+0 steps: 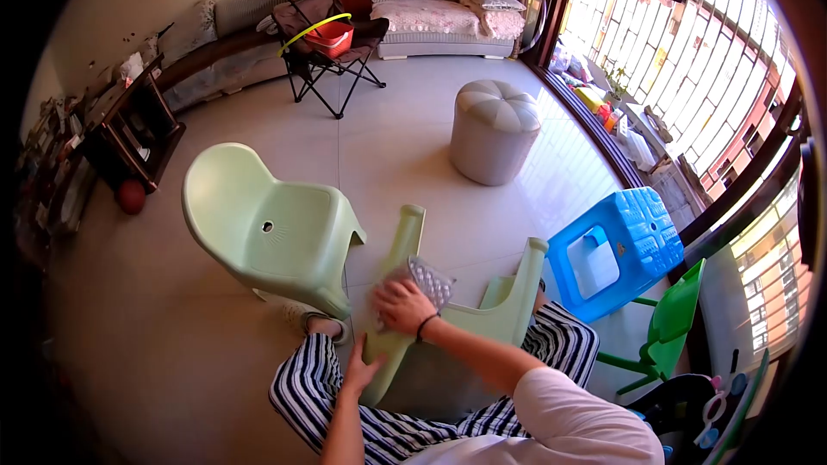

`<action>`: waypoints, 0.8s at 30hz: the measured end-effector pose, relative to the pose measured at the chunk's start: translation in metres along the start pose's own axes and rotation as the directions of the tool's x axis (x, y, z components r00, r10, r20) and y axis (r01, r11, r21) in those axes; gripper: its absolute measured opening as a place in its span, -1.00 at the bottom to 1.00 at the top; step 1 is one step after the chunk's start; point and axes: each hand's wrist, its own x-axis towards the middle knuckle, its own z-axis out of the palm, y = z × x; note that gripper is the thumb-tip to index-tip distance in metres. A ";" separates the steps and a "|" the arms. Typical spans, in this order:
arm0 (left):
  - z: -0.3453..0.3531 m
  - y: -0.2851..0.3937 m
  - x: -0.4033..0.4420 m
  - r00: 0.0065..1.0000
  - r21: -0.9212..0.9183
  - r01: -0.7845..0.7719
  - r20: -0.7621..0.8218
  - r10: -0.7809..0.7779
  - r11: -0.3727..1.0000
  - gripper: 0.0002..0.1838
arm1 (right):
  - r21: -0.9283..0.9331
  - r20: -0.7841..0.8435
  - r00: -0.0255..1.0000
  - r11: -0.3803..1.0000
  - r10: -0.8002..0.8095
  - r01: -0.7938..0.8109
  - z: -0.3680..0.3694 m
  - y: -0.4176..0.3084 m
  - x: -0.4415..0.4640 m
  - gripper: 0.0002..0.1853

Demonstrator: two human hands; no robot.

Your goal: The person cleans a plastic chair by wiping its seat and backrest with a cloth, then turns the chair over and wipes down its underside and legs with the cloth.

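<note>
A light green plastic chair (482, 320) lies tipped over between my knees, its legs pointing away from me. My right hand (403, 306) presses a grey patterned cloth (432, 282) against one leg of it; the hand is slightly blurred. Lower on the same side, my left hand (357, 368) grips the chair's edge, with part of its fingers hidden. To the left stands a second light green chair (297, 228), upright, with a round hole in its seat.
A blue plastic stool (633, 232) lies on its side at right, beside a small green chair (676, 319). Ahead stands a round pouf (495, 133). Farther back, a folding chair (332, 47) holds a red basket (330, 38). A red ball (130, 196) sits at left.
</note>
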 end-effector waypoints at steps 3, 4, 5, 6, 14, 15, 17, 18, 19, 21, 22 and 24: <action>0.004 -0.002 0.001 0.993 -0.202 0.118 -0.003 -0.122 0.972 -0.37 | -0.142 0.084 0.988 0.983 0.131 -0.118 -0.003 0.055 0.047 -0.58; 0.002 -0.001 0.002 0.992 -0.207 0.121 -0.006 -0.124 0.971 -0.37 | -0.170 0.082 0.977 0.968 0.198 -0.182 -0.007 0.070 0.058 -0.60; 0.001 0.002 0.004 0.978 -0.387 0.178 -0.036 -0.207 0.905 -0.36 | -0.191 0.056 0.970 0.956 0.237 -0.222 -0.009 0.079 0.065 -0.60; -0.001 0.001 0.006 0.955 -0.558 0.216 -0.049 -0.292 0.802 -0.35 | -0.212 0.031 0.961 0.942 0.273 -0.261 -0.009 0.086 0.069 -0.60; -0.010 0.021 0.010 0.747 -0.805 0.187 -0.256 -0.613 0.563 -0.20 | -0.192 0.327 0.942 0.972 -0.069 0.138 0.013 -0.045 -0.005 -0.56; -0.012 0.021 0.011 0.735 -0.837 0.167 -0.246 -0.631 0.521 -0.23 | -0.052 0.251 0.948 0.976 -0.194 0.213 0.020 -0.068 -0.030 -0.57; -0.011 0.016 0.012 0.727 -0.844 0.158 -0.252 -0.639 0.512 -0.24 | 0.160 0.095 0.939 0.936 -0.330 0.312 0.018 -0.095 -0.050 -0.59; -0.010 0.015 0.013 0.719 -0.846 0.149 -0.263 -0.644 0.512 -0.24 | 0.161 0.102 0.937 0.935 -0.334 0.316 0.018 -0.093 -0.047 -0.59; -0.010 0.019 0.009 0.720 -0.852 0.139 -0.263 -0.642 0.505 -0.26 | 0.131 0.177 0.935 0.948 -0.309 0.289 0.018 -0.086 -0.040 -0.59; -0.007 0.018 0.007 0.721 -0.844 0.151 -0.261 -0.641 0.514 -0.26 | -0.007 0.297 0.931 0.975 -0.211 0.223 0.017 -0.061 -0.013 -0.57; -0.007 0.017 0.006 0.725 -0.835 0.161 -0.261 -0.637 0.526 -0.26 | -0.128 0.418 0.900 0.972 -0.125 0.195 0.006 -0.042 0.014 -0.57; -0.005 0.018 0.006 0.741 -0.822 0.166 -0.261 -0.619 0.545 -0.27 | -0.214 0.480 0.872 0.977 0.098 0.008 -0.004 0.003 0.059 -0.59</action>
